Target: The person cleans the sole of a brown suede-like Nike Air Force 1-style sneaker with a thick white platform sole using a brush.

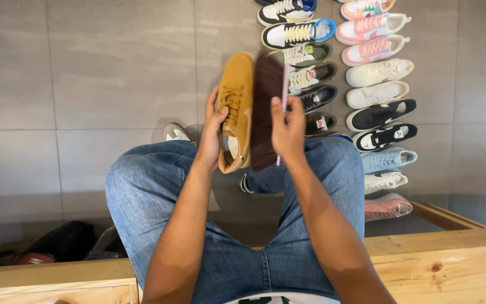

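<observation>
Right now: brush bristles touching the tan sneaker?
Touching. The head view shows the brush, blurred, in the right hand, its bristles against the tan sneaker.

I think this is a shoe shop or a shoe cleaning place, though I can only see a small part of it. Two long rows of sneakers [367, 84] sit on a grey tile floor [85, 84], beside a low wooden bench [440, 259].

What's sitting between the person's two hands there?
In the head view, a tan suede sneaker held by the left hand, and beside it the dark bristles of a brush held by the right hand.
</observation>
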